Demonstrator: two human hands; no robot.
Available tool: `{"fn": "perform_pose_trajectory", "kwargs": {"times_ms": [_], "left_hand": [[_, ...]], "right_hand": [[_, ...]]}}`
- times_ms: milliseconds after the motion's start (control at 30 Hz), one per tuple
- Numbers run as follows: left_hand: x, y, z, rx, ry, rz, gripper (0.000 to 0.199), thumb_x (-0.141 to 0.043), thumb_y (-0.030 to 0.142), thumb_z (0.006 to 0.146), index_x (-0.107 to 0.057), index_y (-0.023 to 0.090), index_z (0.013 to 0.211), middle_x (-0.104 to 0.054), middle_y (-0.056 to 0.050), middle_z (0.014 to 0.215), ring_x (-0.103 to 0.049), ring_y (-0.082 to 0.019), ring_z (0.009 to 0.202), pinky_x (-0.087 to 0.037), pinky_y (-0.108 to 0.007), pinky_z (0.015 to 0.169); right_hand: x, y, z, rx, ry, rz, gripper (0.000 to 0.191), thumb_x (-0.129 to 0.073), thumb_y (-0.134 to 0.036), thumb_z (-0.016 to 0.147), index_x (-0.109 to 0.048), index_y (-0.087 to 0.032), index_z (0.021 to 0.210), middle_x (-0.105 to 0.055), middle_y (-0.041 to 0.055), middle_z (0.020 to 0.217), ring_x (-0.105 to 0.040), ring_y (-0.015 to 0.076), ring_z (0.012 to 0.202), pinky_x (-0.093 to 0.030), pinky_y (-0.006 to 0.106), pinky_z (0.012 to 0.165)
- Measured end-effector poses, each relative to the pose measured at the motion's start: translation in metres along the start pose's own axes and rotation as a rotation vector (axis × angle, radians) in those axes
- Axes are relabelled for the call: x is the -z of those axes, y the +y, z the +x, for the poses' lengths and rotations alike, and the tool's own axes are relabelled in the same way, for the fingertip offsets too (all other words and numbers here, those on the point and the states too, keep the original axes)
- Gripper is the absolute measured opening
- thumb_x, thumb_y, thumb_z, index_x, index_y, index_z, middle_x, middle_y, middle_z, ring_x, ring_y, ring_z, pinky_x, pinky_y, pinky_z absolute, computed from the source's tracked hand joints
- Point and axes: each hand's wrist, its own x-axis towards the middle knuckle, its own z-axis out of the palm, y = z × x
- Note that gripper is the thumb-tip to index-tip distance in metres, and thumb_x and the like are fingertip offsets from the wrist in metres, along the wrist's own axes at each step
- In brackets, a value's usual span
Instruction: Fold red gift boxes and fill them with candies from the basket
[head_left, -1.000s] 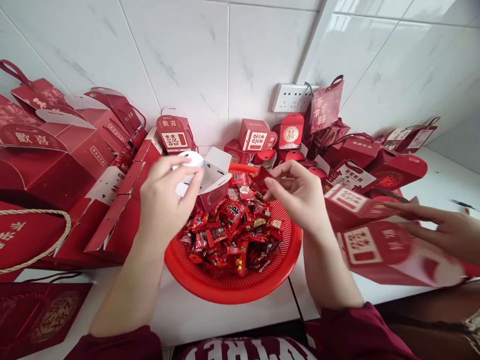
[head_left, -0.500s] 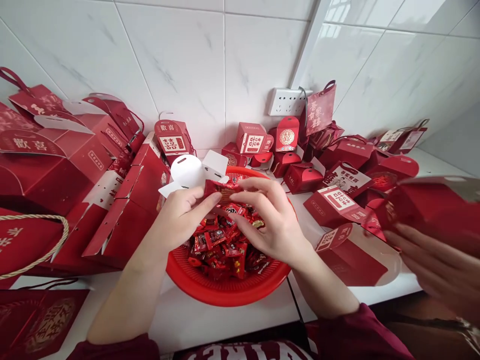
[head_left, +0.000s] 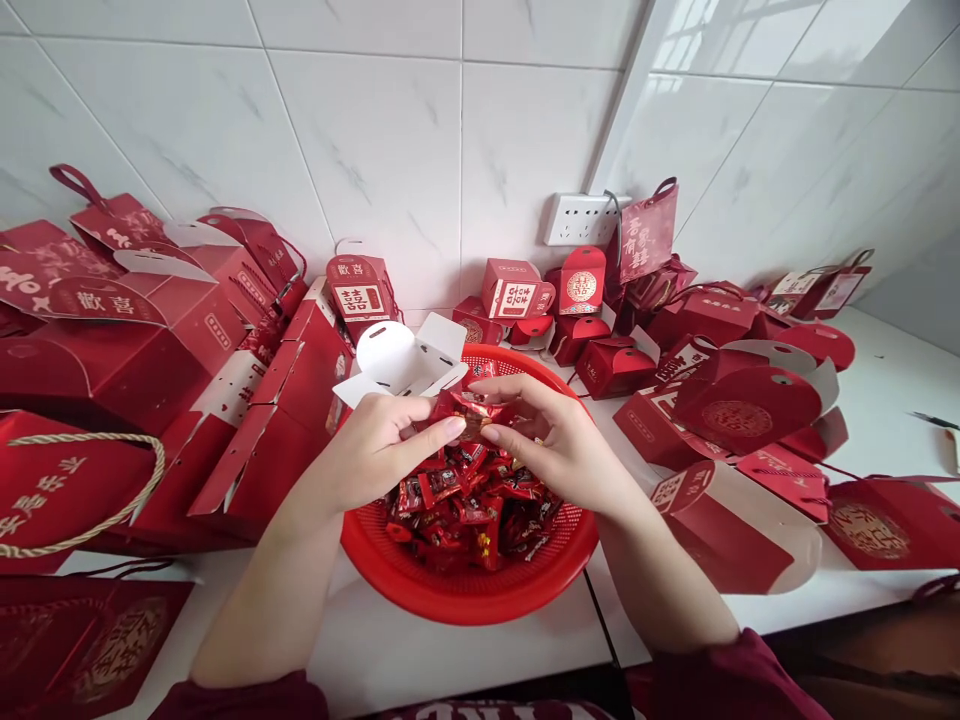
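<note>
My left hand [head_left: 379, 450] and my right hand [head_left: 559, 440] meet over a round red plastic basket [head_left: 465, 605]. Between their thumbs and fingertips they pinch a small red candy packet [head_left: 471, 408], partly covered by the fingers. Below it, the basket holds a heap of wrapped candies [head_left: 469, 510], mostly in shiny red wrappers. Just beyond my left hand stands an open gift box [head_left: 405, 360], its white inside and raised flaps facing me. My fingers hide part of its near side.
Large red gift boxes [head_left: 127, 340] crowd the left, with a rope-handled bag [head_left: 52, 490] in front. Smaller red boxes [head_left: 517, 290] line the tiled wall below a power strip [head_left: 581, 220]. More boxes [head_left: 739, 405] pile up on the right. A dark pen-like thing [head_left: 934, 418] lies far right.
My right fingers have closed in on the candy packet from a looser hold. The other person's hand has left the right side, and a red box now sits on the pile there.
</note>
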Motion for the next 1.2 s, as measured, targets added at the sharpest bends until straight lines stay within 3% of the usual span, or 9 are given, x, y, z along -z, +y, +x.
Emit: {"fn": "perform_pose_trajectory", "kwargs": {"times_ms": [167,267,333,400,533,633,900,1033,1200], "left_hand": [[-0.003,0.003,0.0,-0.06,0.116,0.083,0.046,-0.059,0.05,0.091,-0.053,0.018,0.06,-0.043,0.003,0.055,-0.043,-0.01,0.053,-0.032,-0.025,0.049],[0.003,0.001,0.003,-0.183,0.46,0.129,0.027,-0.059,0.042,0.094,-0.071,0.02,0.084,-0.067,-0.001,0.086,-0.064,-0.016,0.085,-0.05,-0.024,0.073],[0.011,-0.009,0.007,-0.225,0.695,0.236,0.022,-0.059,0.038,0.093,-0.074,0.021,0.095,-0.067,-0.005,0.113,-0.063,-0.019,0.11,-0.05,-0.028,0.092],[0.021,-0.025,0.015,-0.16,0.768,0.34,0.024,-0.062,0.038,0.091,-0.076,0.023,0.103,-0.06,-0.008,0.128,-0.058,-0.023,0.122,-0.048,-0.033,0.1],[0.036,-0.06,0.031,0.103,0.44,0.332,0.034,-0.06,0.041,0.089,-0.075,0.026,0.116,-0.06,-0.009,0.135,-0.062,-0.027,0.119,-0.048,-0.042,0.105],[0.039,-0.064,0.033,0.138,0.196,0.329,0.038,-0.059,0.041,0.09,-0.072,0.025,0.122,-0.067,-0.006,0.131,-0.061,-0.029,0.122,-0.043,-0.045,0.11],[0.032,-0.011,-0.012,-0.132,0.238,0.328,0.033,-0.064,0.034,0.089,-0.072,0.032,0.121,-0.072,0.005,0.124,-0.065,-0.022,0.119,-0.048,-0.031,0.107],[0.03,-0.005,-0.021,-0.159,0.066,0.252,0.032,-0.062,0.033,0.09,-0.072,0.033,0.121,-0.071,0.006,0.124,-0.066,-0.019,0.117,-0.052,-0.026,0.101],[0.024,-0.005,-0.012,-0.175,-0.159,0.223,0.041,-0.055,0.023,0.091,-0.067,0.036,0.128,-0.07,0.005,0.128,-0.066,-0.02,0.116,-0.054,-0.028,0.096]], "right_hand": [[0.003,0.0,0.001,-0.048,-0.083,0.053,0.039,-0.059,-0.021,0.095,-0.056,-0.025,0.133,-0.063,0.0064,0.129,-0.064,0.018,0.11,-0.056,0.035,0.093],[0.006,0.002,0.0,-0.063,-0.04,0.01,0.04,-0.059,-0.021,0.094,-0.054,-0.025,0.134,-0.064,0.0057,0.119,-0.063,0.0181,0.107,-0.057,0.034,0.089],[0.008,0.002,-0.001,-0.062,-0.025,-0.034,0.04,-0.06,-0.02,0.094,-0.054,-0.026,0.133,-0.063,0.0054,0.116,-0.062,0.0181,0.106,-0.057,0.033,0.086],[0.009,0.002,-0.001,-0.056,-0.029,-0.052,0.038,-0.06,-0.018,0.093,-0.055,-0.025,0.129,-0.062,0.0054,0.117,-0.062,0.018,0.105,-0.056,0.033,0.086],[0.012,0.001,0.0,-0.037,-0.004,-0.076,0.032,-0.06,-0.018,0.092,-0.056,-0.023,0.124,-0.063,0.0057,0.12,-0.062,0.0187,0.107,-0.055,0.034,0.087],[0.014,0.001,-0.002,-0.023,0.03,-0.094,0.029,-0.059,-0.018,0.093,-0.058,-0.024,0.122,-0.063,0.0056,0.123,-0.063,0.0187,0.107,-0.055,0.033,0.087],[0.022,-0.012,-0.015,0.092,0.192,-0.141,0.029,-0.06,-0.018,0.094,-0.062,-0.026,0.121,-0.067,0.0041,0.114,-0.067,0.0181,0.095,-0.057,0.035,0.081],[0.021,-0.022,-0.023,0.215,0.189,-0.182,0.032,-0.059,-0.014,0.093,-0.061,-0.026,0.123,-0.067,0.0053,0.114,-0.067,0.0206,0.101,-0.058,0.037,0.083],[0.01,-0.033,-0.024,0.253,0.029,-0.375,0.029,-0.052,-0.012,0.096,-0.059,-0.027,0.121,-0.068,0.0059,0.116,-0.065,0.0223,0.109,-0.055,0.04,0.092]]}}
